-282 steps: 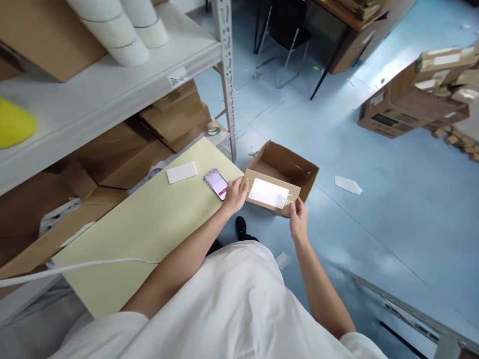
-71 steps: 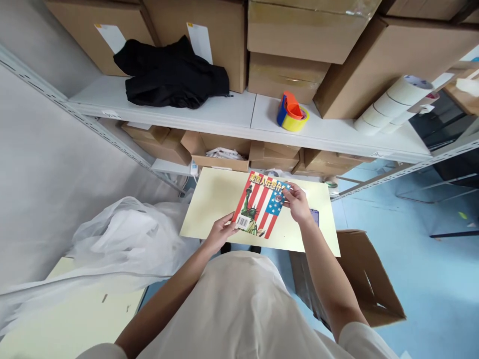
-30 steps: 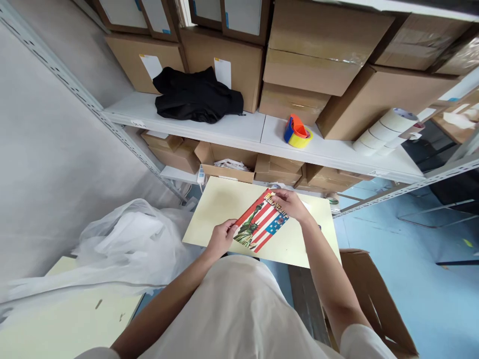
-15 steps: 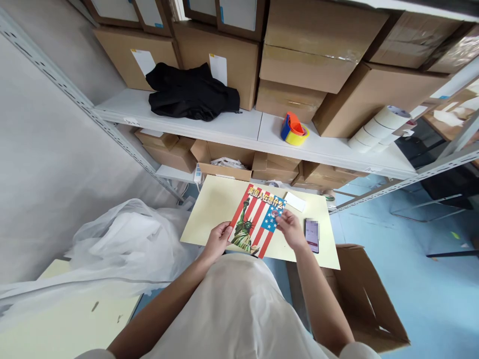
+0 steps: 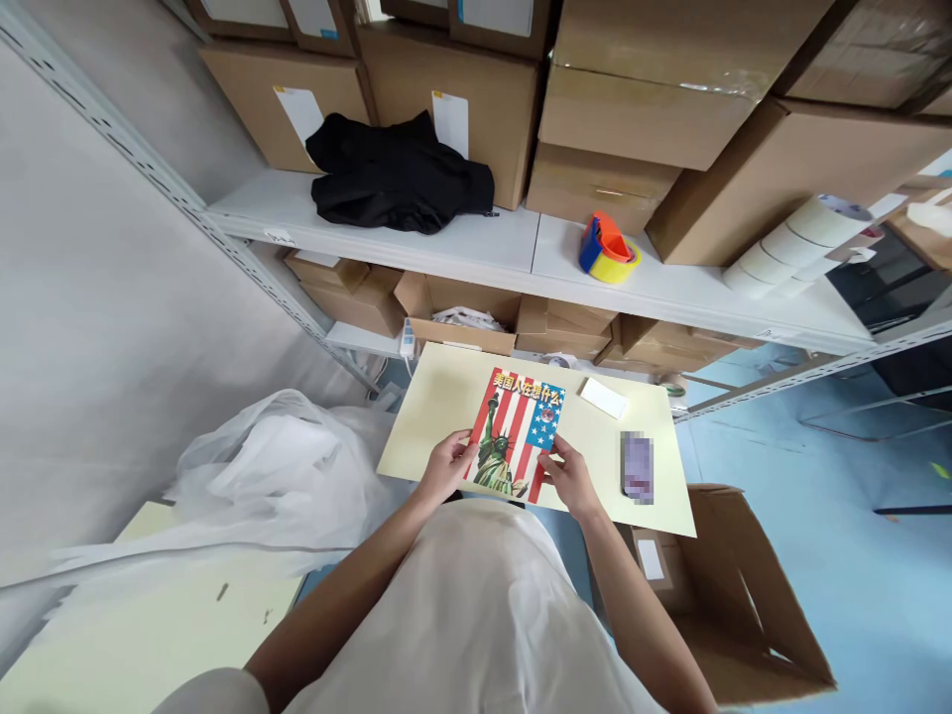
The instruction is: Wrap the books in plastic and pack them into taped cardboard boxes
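Note:
A book with a Statue of Liberty and red-and-white stripes on its cover is held over the pale yellow board, cover facing up. My left hand grips its lower left edge, thumb on the cover. On the opposite side, my right hand pinches the right edge near the blue starred corner. The fingers beneath the book are hidden. To the right lie a white card or small box and a phone whose screen is blurred out.
Behind the board stands a shelf bearing cardboard boxes, black cloth, a tape dispenser and white tape rolls. An open carton sits on the floor at right. Crumpled white plastic sheeting lies at left.
My right hand has slid down from the book's upper right part to its lower right edge. My left hand keeps its hold. The camera view has shifted slightly.

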Demonstrator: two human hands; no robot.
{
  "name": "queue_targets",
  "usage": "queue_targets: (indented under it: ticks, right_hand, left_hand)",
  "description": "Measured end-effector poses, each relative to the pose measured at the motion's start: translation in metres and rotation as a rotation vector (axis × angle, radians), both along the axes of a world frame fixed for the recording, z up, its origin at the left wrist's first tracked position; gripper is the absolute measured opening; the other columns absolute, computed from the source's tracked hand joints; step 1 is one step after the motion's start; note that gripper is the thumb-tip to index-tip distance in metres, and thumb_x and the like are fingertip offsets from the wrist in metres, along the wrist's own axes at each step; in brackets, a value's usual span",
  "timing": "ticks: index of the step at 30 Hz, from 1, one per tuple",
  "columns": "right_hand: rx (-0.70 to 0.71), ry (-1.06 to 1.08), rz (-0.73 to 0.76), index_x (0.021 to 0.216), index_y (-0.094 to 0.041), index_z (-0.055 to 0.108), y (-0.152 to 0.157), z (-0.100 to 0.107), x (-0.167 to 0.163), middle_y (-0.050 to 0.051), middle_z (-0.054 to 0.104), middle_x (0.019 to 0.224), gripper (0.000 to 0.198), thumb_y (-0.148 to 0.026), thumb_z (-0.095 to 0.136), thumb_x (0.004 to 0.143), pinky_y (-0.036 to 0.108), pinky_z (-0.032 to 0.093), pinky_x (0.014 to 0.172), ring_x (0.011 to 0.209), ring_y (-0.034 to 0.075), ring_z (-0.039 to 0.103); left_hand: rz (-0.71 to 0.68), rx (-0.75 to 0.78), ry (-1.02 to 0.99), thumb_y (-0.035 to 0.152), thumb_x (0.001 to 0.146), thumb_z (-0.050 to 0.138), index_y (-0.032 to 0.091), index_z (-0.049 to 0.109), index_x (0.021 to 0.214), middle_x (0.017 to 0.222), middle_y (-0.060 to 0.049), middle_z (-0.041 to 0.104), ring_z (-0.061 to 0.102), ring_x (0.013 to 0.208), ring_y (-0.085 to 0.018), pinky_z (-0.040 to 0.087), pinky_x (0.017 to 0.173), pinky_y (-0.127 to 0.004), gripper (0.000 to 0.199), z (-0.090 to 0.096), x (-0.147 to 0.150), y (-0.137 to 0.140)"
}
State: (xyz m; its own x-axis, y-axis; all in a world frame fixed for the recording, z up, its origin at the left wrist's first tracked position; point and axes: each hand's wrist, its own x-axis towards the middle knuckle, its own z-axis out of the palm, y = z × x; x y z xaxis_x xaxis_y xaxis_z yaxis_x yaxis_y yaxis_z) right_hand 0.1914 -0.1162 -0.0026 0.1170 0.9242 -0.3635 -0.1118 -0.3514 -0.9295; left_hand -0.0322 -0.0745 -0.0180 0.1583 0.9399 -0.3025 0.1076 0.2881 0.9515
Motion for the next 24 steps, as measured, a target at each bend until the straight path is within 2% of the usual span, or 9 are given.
queue_targets:
  ticks: [6, 10, 12, 14, 16, 18, 21, 24]
  right_hand:
    - [-0.042, -0.013, 0.019, 0.113, -0.024, 0.06, 0.009, -0.001, -0.013, 0.003, 0.059, 0.096, 0.054, -0.047, 0.069, 0.066, 0.035, 0.059, 0.065, 0.072, 0.016, 0.064]
    - [-0.057, -0.022, 0.027, 0.113, -0.024, 0.059, 0.018, -0.003, -0.021, 0.003, 0.059, 0.097, 0.054, -0.047, 0.069, 0.065, 0.034, 0.059, 0.064, 0.069, 0.014, 0.063]
    - [-0.062, -0.025, 0.026, 0.113, -0.024, 0.06, 0.023, -0.006, -0.025, 0.002, 0.059, 0.095, 0.053, -0.046, 0.069, 0.066, 0.034, 0.058, 0.062, 0.068, 0.014, 0.063]
    - [-0.061, -0.017, 0.036, 0.114, -0.024, 0.059, 0.029, -0.011, -0.031, 0.001, 0.058, 0.093, 0.052, -0.044, 0.068, 0.067, 0.034, 0.058, 0.061, 0.069, 0.015, 0.063]
    - [-0.062, -0.026, 0.06, 0.113, -0.024, 0.06, 0.039, -0.019, -0.038, 0.001, 0.057, 0.091, 0.048, -0.042, 0.066, 0.069, 0.034, 0.059, 0.062, 0.071, 0.016, 0.064]
    - [-0.066, -0.07, 0.084, 0.111, -0.023, 0.061, 0.054, -0.032, -0.045, 0.001, 0.059, 0.089, 0.044, -0.039, 0.064, 0.07, 0.034, 0.059, 0.064, 0.073, 0.017, 0.065]
    - [-0.092, -0.198, 0.1, 0.111, -0.022, 0.06, 0.084, -0.058, -0.058, 0.002, 0.064, 0.086, 0.044, -0.035, 0.063, 0.069, 0.032, 0.058, 0.064, 0.073, 0.017, 0.065]
    - [-0.157, -0.275, 0.063, 0.115, -0.022, 0.056, 0.117, -0.087, -0.075, 0.002, 0.067, 0.087, 0.048, -0.031, 0.064, 0.069, 0.031, 0.057, 0.063, 0.073, 0.017, 0.066]
  left_hand:
    - [-0.025, 0.027, 0.083, 0.048, 0.074, 0.064, 0.017, 0.062, 0.089, 0.067, -0.002, 0.069, 0.064, 0.059, -0.016, 0.048, 0.057, -0.026, 0.034, -0.011, -0.013, 0.01]
    - [-0.013, 0.088, 0.127, 0.041, 0.074, 0.062, 0.018, 0.062, 0.083, 0.08, -0.004, 0.071, 0.065, 0.069, -0.016, 0.05, 0.066, -0.027, 0.025, -0.013, -0.021, 0.017]
    - [-0.008, 0.107, 0.17, 0.038, 0.075, 0.061, 0.018, 0.063, 0.084, 0.085, -0.005, 0.071, 0.065, 0.072, -0.016, 0.051, 0.068, -0.027, 0.022, -0.015, -0.025, 0.021]
    - [0.007, 0.116, 0.229, 0.035, 0.077, 0.059, 0.018, 0.064, 0.097, 0.08, -0.003, 0.069, 0.064, 0.07, -0.016, 0.052, 0.069, -0.028, 0.026, -0.018, -0.029, 0.028]
    - [0.02, 0.119, 0.303, 0.032, 0.079, 0.058, 0.019, 0.061, 0.113, 0.075, -0.001, 0.067, 0.063, 0.067, -0.016, 0.052, 0.07, -0.029, 0.037, -0.025, -0.033, 0.037]
    - [0.013, 0.106, 0.387, 0.028, 0.08, 0.056, 0.02, 0.057, 0.121, 0.075, 0.0, 0.066, 0.063, 0.068, -0.016, 0.052, 0.072, -0.03, 0.041, -0.033, -0.038, 0.051]
    - [-0.012, 0.072, 0.484, 0.021, 0.082, 0.054, 0.021, 0.057, 0.12, 0.089, -0.004, 0.069, 0.065, 0.078, -0.018, 0.052, 0.077, -0.031, 0.038, -0.049, -0.046, 0.077]
    - [0.02, 0.049, 0.58, 0.017, 0.082, 0.053, 0.017, 0.058, 0.12, 0.105, -0.01, 0.066, 0.065, 0.088, -0.02, 0.051, 0.083, -0.032, 0.038, -0.068, -0.056, 0.108]
